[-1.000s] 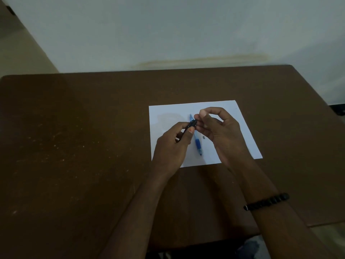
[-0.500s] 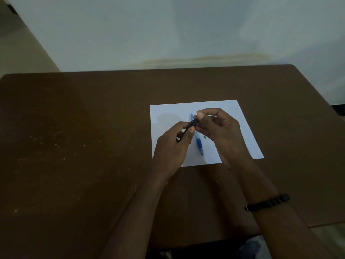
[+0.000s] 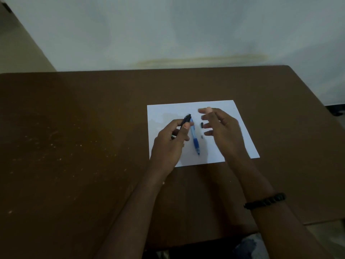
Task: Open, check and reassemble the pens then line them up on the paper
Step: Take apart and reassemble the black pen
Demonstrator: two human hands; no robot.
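Over the paper (image 3: 168,113), left hand (image 3: 170,143) clamps the dark pen (image 3: 185,121); right hand (image 3: 220,128), fingers apart, could scatter the small loose cap (image 3: 202,125).

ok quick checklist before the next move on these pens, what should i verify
1. Dark pen gripped in left hand: ok.
2. Right hand free to pick up: ok, open, blurred.
3. Small dark piece within reach on the paper: ok.
4. Tiny grey bit accounted for: ok, on the paper.
5. Blue pen on the paper: ok.
6. Dark pen checked inside: cannot tell.
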